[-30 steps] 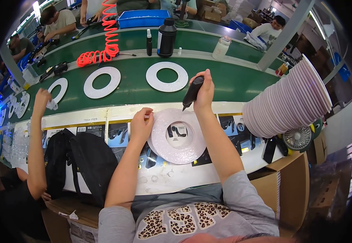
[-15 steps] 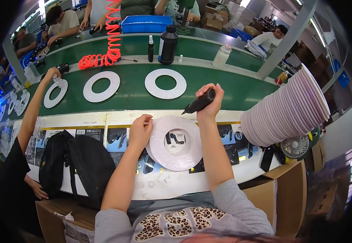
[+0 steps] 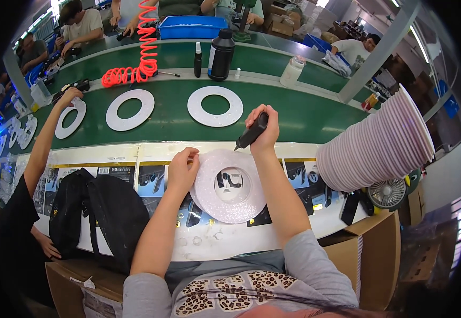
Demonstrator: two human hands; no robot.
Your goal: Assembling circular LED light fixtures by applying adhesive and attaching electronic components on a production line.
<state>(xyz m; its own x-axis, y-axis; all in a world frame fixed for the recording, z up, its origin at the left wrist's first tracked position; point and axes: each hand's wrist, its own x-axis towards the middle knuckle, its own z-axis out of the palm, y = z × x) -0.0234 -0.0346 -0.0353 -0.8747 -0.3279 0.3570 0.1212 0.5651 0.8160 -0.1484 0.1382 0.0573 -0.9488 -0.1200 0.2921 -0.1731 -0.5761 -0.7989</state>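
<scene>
On the white table before me lie white flat rings [image 3: 209,204], at least two, stacked slightly out of line. My left hand [image 3: 184,168] has its fingers closed on the stack's left edge. In my right hand [image 3: 265,127] is a black squeeze bottle [image 3: 253,132] with a pointed nozzle. It is tilted, its tip pointing down and left just above the far edge of the top ring. Whether anything comes out of the nozzle I cannot tell.
A tall leaning stack of white rings [image 3: 376,146] stands right, beside a small fan [image 3: 387,192]. Single rings [image 3: 215,106] lie along the green conveyor [image 3: 294,119]. A black backpack [image 3: 116,212] sits left, near a co-worker's arm [image 3: 42,140]. Behind stands a black bottle [image 3: 221,55].
My right hand has moved a little left, and the squeeze bottle stands steeper. The rings on the conveyor have shifted slightly left. My left hand stays at the ring edge.
</scene>
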